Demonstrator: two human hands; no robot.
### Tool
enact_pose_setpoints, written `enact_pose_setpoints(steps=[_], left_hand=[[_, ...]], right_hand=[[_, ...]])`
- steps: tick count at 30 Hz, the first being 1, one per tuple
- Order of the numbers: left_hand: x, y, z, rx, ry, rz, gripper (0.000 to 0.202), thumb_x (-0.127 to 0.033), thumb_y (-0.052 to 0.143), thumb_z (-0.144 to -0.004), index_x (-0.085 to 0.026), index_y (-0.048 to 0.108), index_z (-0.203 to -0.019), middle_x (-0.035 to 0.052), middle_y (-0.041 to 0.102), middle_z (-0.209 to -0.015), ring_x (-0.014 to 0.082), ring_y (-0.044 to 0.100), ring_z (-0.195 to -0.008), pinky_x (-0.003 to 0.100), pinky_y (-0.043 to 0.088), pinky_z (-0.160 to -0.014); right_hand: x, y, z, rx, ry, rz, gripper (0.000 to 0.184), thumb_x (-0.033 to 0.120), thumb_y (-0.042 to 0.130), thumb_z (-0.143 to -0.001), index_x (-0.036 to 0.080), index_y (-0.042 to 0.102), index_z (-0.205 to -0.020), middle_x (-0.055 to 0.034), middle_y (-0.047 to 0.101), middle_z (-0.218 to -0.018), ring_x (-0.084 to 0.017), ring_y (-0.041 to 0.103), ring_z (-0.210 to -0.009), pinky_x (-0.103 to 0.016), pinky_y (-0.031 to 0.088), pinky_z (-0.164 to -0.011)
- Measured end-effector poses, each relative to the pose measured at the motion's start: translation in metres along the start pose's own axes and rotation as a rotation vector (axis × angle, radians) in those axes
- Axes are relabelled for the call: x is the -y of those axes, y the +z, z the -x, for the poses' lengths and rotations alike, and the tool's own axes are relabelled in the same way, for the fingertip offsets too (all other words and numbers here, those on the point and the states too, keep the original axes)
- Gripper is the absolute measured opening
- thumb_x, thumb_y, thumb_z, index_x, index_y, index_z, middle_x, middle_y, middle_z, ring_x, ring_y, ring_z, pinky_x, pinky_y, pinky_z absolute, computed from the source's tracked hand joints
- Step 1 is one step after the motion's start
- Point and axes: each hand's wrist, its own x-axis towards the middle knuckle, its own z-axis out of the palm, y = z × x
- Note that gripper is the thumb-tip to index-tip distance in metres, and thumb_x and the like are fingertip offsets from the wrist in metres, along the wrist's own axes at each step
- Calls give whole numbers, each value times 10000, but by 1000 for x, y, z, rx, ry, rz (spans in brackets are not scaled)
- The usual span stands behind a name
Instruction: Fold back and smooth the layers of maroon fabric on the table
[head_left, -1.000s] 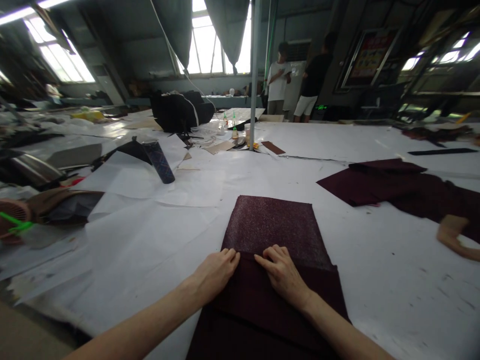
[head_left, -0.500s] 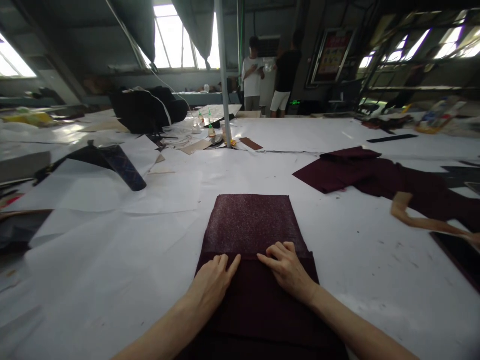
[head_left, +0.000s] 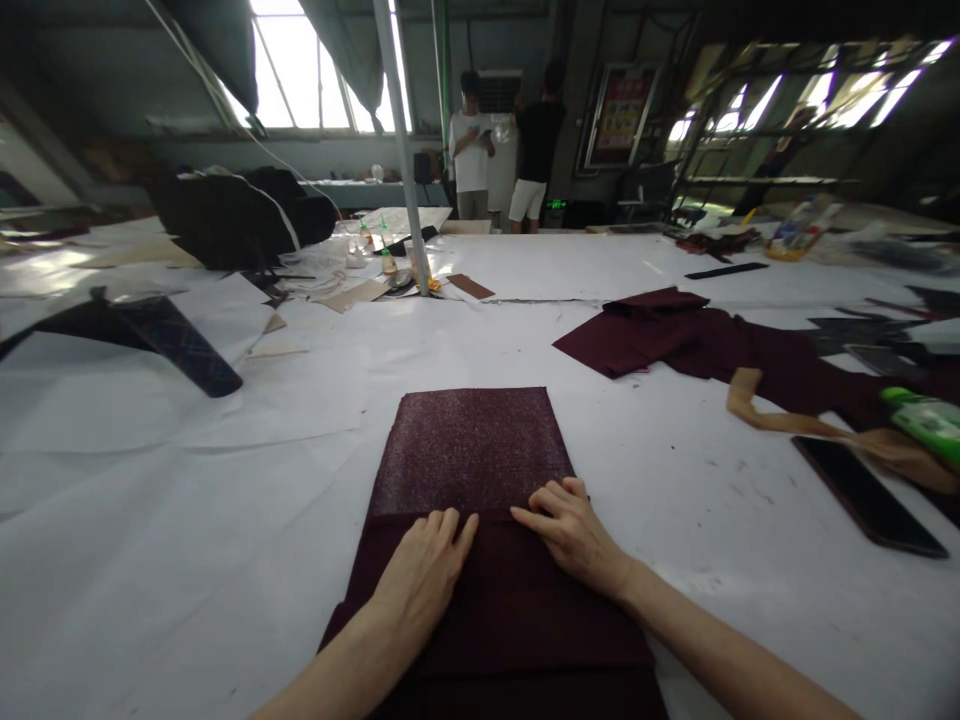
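1. A flat, folded piece of dark wine-red cloth (head_left: 487, 620) lay on the white table (head_left: 705, 480), right in front of the person. Its far part was a speckled, shiny patch (head_left: 472, 440).
2. The bare left hand (head_left: 424, 565) rested on the cloth, with its fingertips by the straight edge where the shiny patch stopped.
3. The bare right hand (head_left: 574, 530) rested there too, its pointing finger reaching toward the left one. A small gap was between them.
4. I could not tell if either hand pinched the edge or only pressed on it, because the thumbs did not show well.
5. One second before, the left fingers were bunched closer. Now the left pointing finger stuck out. Both hands were at the same edge, so the work seemed to be keeping it flat and straight.
6. The view had swung right. It now showed a green plastic bottle (head_left: 926, 418) and all of a black, flat phone (head_left: 870, 495), both well apart from the hands.
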Motion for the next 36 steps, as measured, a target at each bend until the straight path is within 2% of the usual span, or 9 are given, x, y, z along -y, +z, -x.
enact_pose_setpoints(steps=[3, 8, 14, 18, 24, 28, 31, 36], left_hand=[[-7, 2, -7, -21, 49, -13, 545, -3, 410, -820, -97, 434, -1356, 143, 559, -1171, 230, 546, -977, 350, 494, -813], [-19, -2, -17, -38, 16, -13, 615, -33, 432, -839, -186, 332, -1426, 90, 587, -1015, 217, 565, -850, 347, 501, -719], [-23, -8, -26, -46, 125, -2, 537, -23, 406, -835, -73, 403, -1370, 125, 571, -1080, 227, 546, -919, 348, 508, -762], [-24, -8, -27, -13, 121, -1, 537, -13, 406, -833, -80, 410, -1365, 119, 582, -1064, 220, 556, -914, 330, 514, -757], [-25, -10, -26, 1, 108, -17, 547, 4, 387, -825, -81, 411, -1365, 124, 581, -1103, 223, 565, -936, 348, 519, -797], [-25, -7, -28, -29, 106, -21, 540, -2, 401, -830, -99, 418, -1361, 126, 570, -1152, 217, 562, -953, 339, 516, -808], [-24, -6, -29, -54, 111, -6, 514, -10, 396, -841, -82, 427, -1349, 130, 564, -1165, 218, 555, -960, 344, 518, -809], [-25, -6, -28, -63, 115, -5, 482, -18, 410, -847, -69, 446, -1325, 119, 581, -1090, 207, 560, -908, 325, 520, -753]], right_hand=[[-5, -4, 5, 23, -7, -7, 319, 130, 402, -960, 240, 610, -1175, -44, 565, -897, -159, 460, -843, -380, 255, -839], [-13, -8, 12, 72, 1, 10, 313, 140, 421, -956, 253, 587, -1195, -45, 571, -912, -174, 464, -862, -390, 255, -838], [-16, -10, 14, 45, -3, 43, 265, 182, 445, -958, 244, 598, -1166, -41, 576, -855, -191, 453, -900, -403, 250, -853], [-20, -15, 17, 34, 6, 75, 238, 183, 488, -943, 242, 614, -1136, -32, 589, -851, -195, 457, -968, -408, 233, -897], [-33, -36, 30, 29, 78, 113, 121, 250, 542, -927, 210, 638, -989, -14, 572, -770, -178, 484, -887, -397, 237, -883], [-32, -47, 27, 4, 109, 67, 181, 248, 570, -911, 206, 607, -1084, -34, 612, -916, -179, 502, -942, -377, 266, -884], [-25, -42, 17, -18, 83, -1, 253, 225, 552, -919, 212, 575, -1171, -44, 615, -982, -177, 504, -954, -371, 287, -879], [-25, -23, 13, 15, -21, -9, 215, 174, 492, -941, 228, 622, -1103, -32, 602, -880, -163, 497, -881, -360, 308, -846]])
